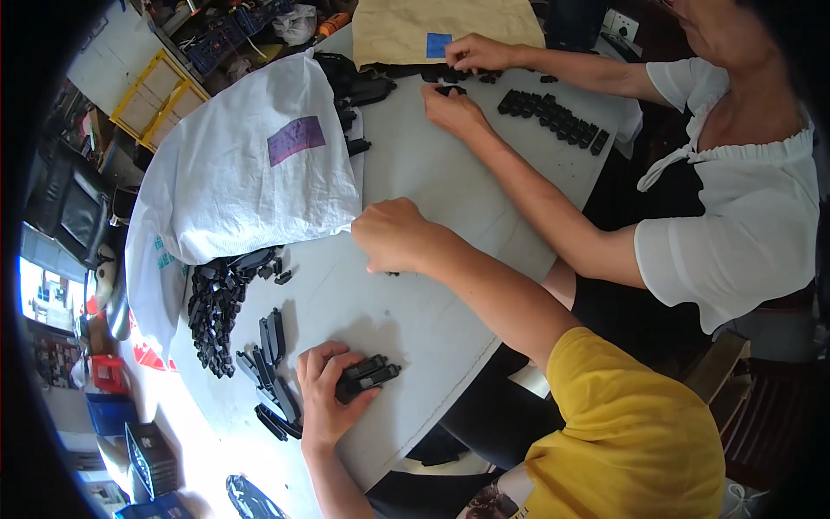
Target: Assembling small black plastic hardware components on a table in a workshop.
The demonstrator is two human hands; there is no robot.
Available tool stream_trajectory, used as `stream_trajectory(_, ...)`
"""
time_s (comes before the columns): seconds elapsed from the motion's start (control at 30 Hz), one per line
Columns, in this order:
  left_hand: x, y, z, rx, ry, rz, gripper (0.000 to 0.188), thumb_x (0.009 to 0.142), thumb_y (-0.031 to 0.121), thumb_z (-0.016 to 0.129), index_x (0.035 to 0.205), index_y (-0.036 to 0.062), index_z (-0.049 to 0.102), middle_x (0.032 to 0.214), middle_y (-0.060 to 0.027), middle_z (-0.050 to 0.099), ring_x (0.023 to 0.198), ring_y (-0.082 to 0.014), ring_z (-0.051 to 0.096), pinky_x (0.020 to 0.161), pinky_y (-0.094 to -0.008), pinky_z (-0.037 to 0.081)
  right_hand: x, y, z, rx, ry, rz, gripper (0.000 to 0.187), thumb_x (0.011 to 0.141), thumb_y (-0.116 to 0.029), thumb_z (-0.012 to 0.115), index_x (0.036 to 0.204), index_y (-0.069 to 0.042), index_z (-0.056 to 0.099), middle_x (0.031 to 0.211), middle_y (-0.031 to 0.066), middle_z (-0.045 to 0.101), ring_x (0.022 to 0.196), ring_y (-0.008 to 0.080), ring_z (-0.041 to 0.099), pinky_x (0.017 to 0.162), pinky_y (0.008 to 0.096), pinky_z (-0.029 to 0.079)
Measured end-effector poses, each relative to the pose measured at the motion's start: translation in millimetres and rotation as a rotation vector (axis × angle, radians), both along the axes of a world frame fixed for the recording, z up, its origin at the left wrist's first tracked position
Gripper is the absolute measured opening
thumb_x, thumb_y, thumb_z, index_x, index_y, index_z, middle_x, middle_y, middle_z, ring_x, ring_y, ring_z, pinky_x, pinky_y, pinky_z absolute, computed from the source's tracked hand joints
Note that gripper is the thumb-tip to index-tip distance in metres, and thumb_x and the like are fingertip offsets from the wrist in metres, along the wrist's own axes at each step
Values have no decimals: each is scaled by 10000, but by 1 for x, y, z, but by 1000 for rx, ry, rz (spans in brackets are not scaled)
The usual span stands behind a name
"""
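Observation:
My left hand [327,385] is closed around small black plastic parts [370,377], at least two side by side, just above the grey-white table [406,324]. Beside it lie several long black plastic pieces [275,372]. Farther up, my right hand [393,233] is curled next to the edge of a white woven sack [251,164]; its fingertips are partly hidden, and I cannot see what they hold. A tiny dark piece [393,274] shows on the table just below that hand. Left of it, a heap of small black parts [220,303] spills from under the sack.
Across the table, a co-worker in a white top [726,216] handles black pieces with both hands. Near them stand a row of black parts [553,117] and a tan sack [441,26]. More dark parts [354,86] lie behind the white sack. A yellow frame [160,99] stands beyond.

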State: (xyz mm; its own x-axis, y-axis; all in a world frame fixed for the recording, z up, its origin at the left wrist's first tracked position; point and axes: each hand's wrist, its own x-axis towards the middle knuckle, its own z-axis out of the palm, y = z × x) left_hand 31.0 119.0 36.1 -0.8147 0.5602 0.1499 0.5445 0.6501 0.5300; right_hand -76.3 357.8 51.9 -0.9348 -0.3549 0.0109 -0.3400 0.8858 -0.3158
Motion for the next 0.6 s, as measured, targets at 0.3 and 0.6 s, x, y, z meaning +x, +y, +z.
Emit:
stream_trajectory(0.3, 1, 5, 0, -6, 3, 1, 512, 503, 125, 823, 972, 87, 620, 1053, -92, 532, 1018, -306, 461, 895, -413, 370, 18, -46, -38, -267, 88, 393, 257, 646, -135, 714, 867, -63, 604, 847, 125, 638, 803, 310, 642, 673, 435, 500)
stream_trajectory(0.6, 0, 4, -2, 122, 78, 12, 741, 533, 151, 848, 1194, 90, 517, 1258, -175, 420, 1161, -377, 409, 980, -451, 363, 20, -37, -4, -505, -419, 519, 463, 706, -37, 711, 1113, -83, 497, 866, 79, 621, 798, 198, 616, 685, 316, 482)
